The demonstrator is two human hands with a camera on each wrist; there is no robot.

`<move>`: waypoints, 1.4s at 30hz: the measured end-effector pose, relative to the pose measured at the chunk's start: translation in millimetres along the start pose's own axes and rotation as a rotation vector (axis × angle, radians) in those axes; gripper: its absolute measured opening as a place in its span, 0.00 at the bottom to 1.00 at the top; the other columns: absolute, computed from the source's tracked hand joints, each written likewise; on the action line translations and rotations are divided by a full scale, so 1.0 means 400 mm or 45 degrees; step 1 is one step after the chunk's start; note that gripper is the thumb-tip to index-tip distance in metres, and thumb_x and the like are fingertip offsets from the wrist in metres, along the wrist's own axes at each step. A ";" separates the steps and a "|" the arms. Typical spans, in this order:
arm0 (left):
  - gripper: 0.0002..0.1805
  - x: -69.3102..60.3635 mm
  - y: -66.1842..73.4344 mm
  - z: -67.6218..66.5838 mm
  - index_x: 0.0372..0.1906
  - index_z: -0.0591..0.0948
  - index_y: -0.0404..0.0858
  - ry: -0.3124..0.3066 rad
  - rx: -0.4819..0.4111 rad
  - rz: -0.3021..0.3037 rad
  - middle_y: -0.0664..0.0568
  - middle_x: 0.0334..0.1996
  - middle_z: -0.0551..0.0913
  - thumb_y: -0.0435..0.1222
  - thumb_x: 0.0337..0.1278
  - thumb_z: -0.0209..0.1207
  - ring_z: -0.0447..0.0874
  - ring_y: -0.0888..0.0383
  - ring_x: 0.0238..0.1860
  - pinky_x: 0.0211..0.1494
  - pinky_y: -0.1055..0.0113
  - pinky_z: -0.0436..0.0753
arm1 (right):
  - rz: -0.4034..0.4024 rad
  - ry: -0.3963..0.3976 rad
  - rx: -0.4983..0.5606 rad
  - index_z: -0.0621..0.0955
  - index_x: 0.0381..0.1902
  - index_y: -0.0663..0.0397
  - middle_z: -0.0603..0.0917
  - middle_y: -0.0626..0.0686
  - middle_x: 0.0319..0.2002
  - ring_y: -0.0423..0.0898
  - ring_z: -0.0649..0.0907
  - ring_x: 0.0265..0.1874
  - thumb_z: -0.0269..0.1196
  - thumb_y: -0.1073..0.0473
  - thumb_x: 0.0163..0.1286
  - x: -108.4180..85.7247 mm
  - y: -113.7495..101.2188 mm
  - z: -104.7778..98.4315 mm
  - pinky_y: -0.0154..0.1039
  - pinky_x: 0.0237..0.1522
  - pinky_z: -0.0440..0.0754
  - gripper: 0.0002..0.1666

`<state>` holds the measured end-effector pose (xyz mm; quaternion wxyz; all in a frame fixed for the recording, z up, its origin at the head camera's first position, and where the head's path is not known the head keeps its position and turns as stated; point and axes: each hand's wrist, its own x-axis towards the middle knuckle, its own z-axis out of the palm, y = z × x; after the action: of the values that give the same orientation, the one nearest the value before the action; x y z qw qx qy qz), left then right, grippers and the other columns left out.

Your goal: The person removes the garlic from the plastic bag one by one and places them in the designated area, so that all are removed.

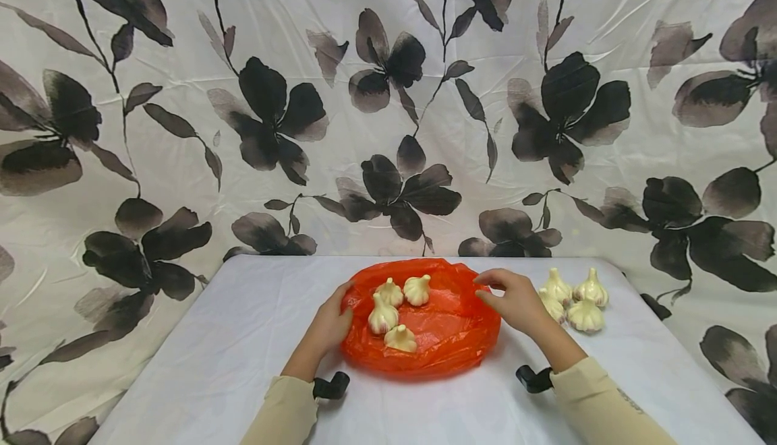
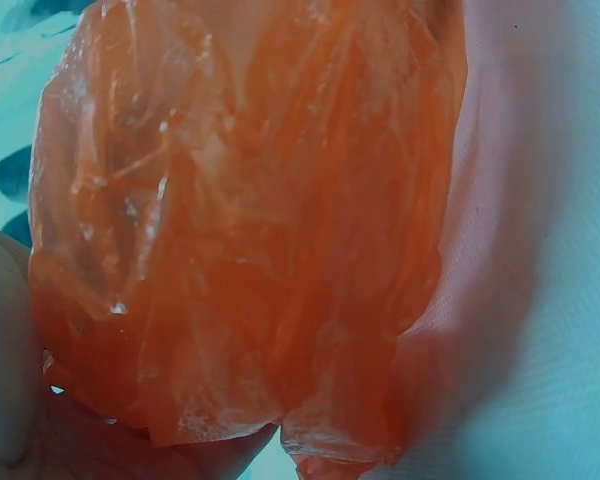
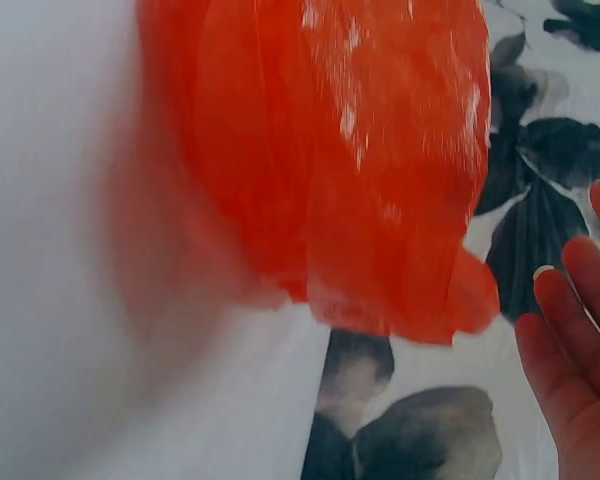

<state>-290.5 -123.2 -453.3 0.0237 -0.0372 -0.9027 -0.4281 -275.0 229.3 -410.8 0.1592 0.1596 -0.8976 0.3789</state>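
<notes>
A red plastic bag point(image 1: 452, 347) sits spread wide on the white table, its rim rolled outward. Several garlic bulbs point(image 1: 383, 315) lie inside it, mostly toward the left. My left hand point(image 1: 332, 320) grips the bag's left rim; in the left wrist view the plastic point(image 2: 280, 250) covers part of the fingers. At the bag's upper right side is my right hand point(image 1: 516, 300), fingers loosely bent and thumb apart. The right wrist view shows those fingers point(image 3: 570, 340) free of the bag point(image 3: 380, 180), holding nothing.
More garlic bulbs point(image 1: 585, 315) stand in a group on the table's right side, just beyond my right hand. A white cloth point(image 1: 231, 337) covers the table. Behind it hangs a floral curtain point(image 1: 388, 128).
</notes>
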 end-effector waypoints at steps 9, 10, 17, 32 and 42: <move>0.32 -0.002 0.009 -0.003 0.73 0.62 0.45 0.001 -0.004 0.027 0.41 0.69 0.68 0.31 0.63 0.47 0.66 0.40 0.69 0.70 0.40 0.65 | 0.052 -0.111 0.045 0.84 0.47 0.51 0.86 0.52 0.47 0.54 0.83 0.51 0.68 0.59 0.61 0.010 -0.060 0.046 0.54 0.57 0.80 0.15; 0.32 -0.002 0.010 -0.003 0.73 0.62 0.45 0.002 -0.005 0.029 0.41 0.69 0.68 0.31 0.63 0.47 0.67 0.40 0.69 0.70 0.40 0.65 | 0.058 -0.119 0.049 0.84 0.47 0.51 0.86 0.51 0.47 0.54 0.82 0.51 0.68 0.59 0.61 0.010 -0.065 0.052 0.54 0.57 0.80 0.15; 0.32 -0.004 0.009 -0.002 0.72 0.63 0.43 0.022 0.000 0.064 0.41 0.68 0.69 0.30 0.61 0.47 0.68 0.41 0.68 0.70 0.41 0.66 | 0.010 -0.148 0.079 0.85 0.45 0.45 0.86 0.47 0.45 0.50 0.83 0.49 0.68 0.59 0.60 0.011 -0.088 0.088 0.52 0.55 0.80 0.13; 0.32 -0.006 0.005 0.005 0.73 0.61 0.44 0.015 -0.043 0.044 0.42 0.69 0.69 0.31 0.63 0.46 0.68 0.41 0.69 0.70 0.42 0.66 | -0.046 -0.277 0.268 0.84 0.46 0.49 0.87 0.50 0.45 0.55 0.84 0.48 0.67 0.58 0.62 0.004 -0.127 0.152 0.52 0.53 0.82 0.13; 0.32 -0.008 0.009 0.008 0.73 0.61 0.46 0.005 -0.064 0.003 0.43 0.70 0.68 0.31 0.63 0.47 0.68 0.42 0.69 0.69 0.41 0.67 | -0.078 -0.431 0.328 0.84 0.47 0.46 0.86 0.53 0.46 0.55 0.83 0.48 0.66 0.60 0.62 0.007 -0.140 0.186 0.51 0.53 0.82 0.14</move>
<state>-286.9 -118.3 -452.8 0.0250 -0.0379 -0.8915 -0.4508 -266.9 137.3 -423.9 -0.0041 0.2672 -0.8504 0.4532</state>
